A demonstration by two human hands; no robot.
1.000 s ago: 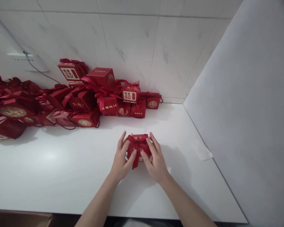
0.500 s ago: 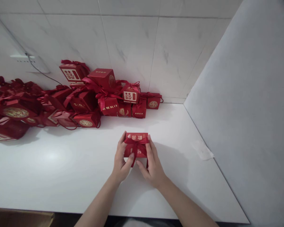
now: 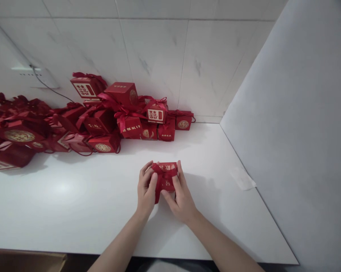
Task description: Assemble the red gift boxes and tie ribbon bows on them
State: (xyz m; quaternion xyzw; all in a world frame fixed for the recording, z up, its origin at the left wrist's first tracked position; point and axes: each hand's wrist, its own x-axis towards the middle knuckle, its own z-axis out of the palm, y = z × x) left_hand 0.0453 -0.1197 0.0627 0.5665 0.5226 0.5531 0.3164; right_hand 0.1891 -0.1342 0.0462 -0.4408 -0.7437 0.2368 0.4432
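A small red gift box with pale lettering on top is between my two hands on the white table. A dark red ribbon bow crosses its top, and one tail hangs over the near left side. My left hand is closed at the left edge, its thumb and curled fingers pinching the ribbon's left part. Along the right side my right hand grips the box, one finger over the bow's right part and the thumb at the near edge. The box's underside is hidden.
Several red ribboned boxes are piled along the tiled wall, at the back and left. A grey-white panel borders the table on the right, with a crumpled white scrap beside it. A cardboard edge shows at lower left.
My left fingers have curled and the left thumb has moved up onto the ribbon. The bow's left part is bunched, and one right finger has shifted onto the bow.
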